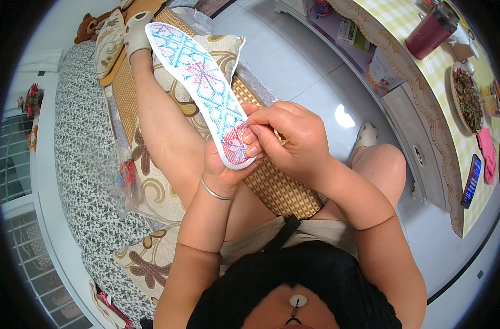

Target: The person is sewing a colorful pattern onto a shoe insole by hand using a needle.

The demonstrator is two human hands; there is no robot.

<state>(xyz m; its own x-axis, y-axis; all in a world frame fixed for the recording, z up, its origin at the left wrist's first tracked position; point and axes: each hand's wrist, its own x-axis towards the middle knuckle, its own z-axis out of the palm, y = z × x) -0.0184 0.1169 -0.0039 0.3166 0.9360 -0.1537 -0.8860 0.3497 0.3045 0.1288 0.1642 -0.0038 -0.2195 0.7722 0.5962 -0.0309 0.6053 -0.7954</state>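
A white-edged embroidered shoe insole (210, 97), stitched in blue, pink and red, slants up and away over my lap. My left hand (220, 172) is closed on its heel end from below, with the fingers mostly hidden behind it. Over the red-stitched heel, my right hand (294, 140) makes a pinch, thumb against fingers, at the insole's right edge. Whatever sits between those right fingertips is too small or too covered to make out.
Patterned cushions (156, 189) and a woven mat (285, 189) lie under my legs. Left of them is a plastic bag of coloured thread (126, 175). At right, a checked-cloth table (434, 82) bears a dark red flask (432, 30), a plate (454, 90) and a phone (471, 181).
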